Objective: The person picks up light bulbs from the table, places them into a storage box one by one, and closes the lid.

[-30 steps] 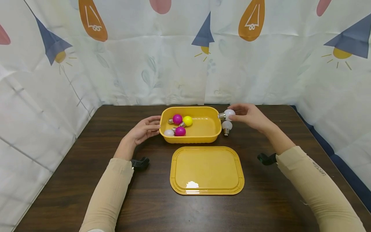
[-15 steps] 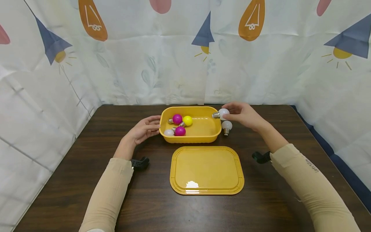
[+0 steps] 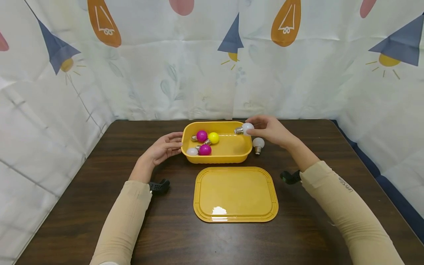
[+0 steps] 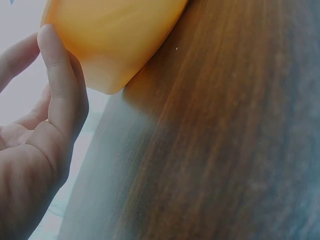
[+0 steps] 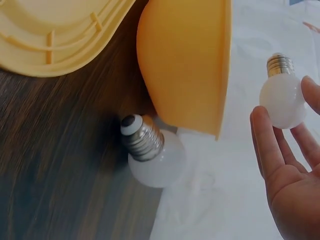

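Over the right end of the yellow box (image 3: 232,159), my right hand (image 3: 269,130) pinches a white light bulb (image 3: 247,128) by its globe, the metal screw base pointing left. In the right wrist view this bulb (image 5: 283,100) is between thumb and fingers, above the rim. My left hand (image 3: 164,148) rests relaxed fingers against the box's left end; the left wrist view has the fingertips right at its wall (image 4: 115,40). Inside the box lie two magenta bulbs (image 3: 202,136), a yellow bulb (image 3: 214,138) and a white bulb (image 3: 192,151). Another white bulb (image 3: 258,143) lies on the table beside the right end.
A flat yellow lid (image 3: 236,195) lies on the dark wooden table (image 3: 165,235), in front of the box. White patterned fabric (image 3: 198,73) hangs behind the table and along its sides.
My right hand has moved left with the white bulb, from beside the box's right rim to over its inside. The left hand has stayed at the left end.
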`<act>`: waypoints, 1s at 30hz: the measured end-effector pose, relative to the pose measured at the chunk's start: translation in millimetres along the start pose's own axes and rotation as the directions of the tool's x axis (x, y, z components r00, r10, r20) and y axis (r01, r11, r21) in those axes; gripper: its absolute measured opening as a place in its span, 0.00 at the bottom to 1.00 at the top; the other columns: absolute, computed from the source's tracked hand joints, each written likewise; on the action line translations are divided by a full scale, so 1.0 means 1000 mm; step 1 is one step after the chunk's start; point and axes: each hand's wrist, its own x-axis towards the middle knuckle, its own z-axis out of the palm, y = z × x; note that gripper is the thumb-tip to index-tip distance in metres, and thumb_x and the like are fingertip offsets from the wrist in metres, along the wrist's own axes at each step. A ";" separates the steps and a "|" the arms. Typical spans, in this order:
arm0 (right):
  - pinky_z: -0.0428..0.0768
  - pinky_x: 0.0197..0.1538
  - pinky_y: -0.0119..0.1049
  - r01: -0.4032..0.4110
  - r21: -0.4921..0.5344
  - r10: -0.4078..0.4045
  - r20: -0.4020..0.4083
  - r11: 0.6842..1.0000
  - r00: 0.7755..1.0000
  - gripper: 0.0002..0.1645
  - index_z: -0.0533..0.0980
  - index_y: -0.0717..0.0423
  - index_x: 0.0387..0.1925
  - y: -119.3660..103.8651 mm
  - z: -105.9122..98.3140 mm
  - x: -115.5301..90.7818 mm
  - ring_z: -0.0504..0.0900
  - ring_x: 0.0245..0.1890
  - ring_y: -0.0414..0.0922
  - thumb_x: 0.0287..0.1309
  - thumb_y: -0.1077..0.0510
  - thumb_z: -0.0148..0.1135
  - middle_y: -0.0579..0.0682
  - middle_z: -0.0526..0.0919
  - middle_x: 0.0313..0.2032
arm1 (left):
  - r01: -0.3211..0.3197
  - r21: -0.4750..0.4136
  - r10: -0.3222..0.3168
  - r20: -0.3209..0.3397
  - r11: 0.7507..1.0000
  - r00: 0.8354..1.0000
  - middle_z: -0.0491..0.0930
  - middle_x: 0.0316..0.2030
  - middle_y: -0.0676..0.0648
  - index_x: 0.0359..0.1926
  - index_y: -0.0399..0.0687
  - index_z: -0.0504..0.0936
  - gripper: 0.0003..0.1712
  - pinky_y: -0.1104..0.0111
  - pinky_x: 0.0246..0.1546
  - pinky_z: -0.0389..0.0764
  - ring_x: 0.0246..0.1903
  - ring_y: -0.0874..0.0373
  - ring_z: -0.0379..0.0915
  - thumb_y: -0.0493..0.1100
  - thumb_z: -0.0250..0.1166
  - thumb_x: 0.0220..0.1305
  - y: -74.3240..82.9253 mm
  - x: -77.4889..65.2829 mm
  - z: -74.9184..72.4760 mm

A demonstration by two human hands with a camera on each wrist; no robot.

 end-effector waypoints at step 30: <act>0.79 0.59 0.57 0.009 0.013 -0.009 0.033 1.000 0.999 0.27 0.75 0.59 0.64 0.001 0.025 0.025 0.80 0.55 0.54 0.69 0.54 0.68 0.57 0.79 0.58 | -0.013 -0.014 0.013 0.002 1.000 1.000 0.75 0.60 0.37 0.77 0.36 0.57 0.33 0.69 0.46 0.85 0.42 0.56 0.83 0.31 0.58 0.76 -0.001 0.000 0.000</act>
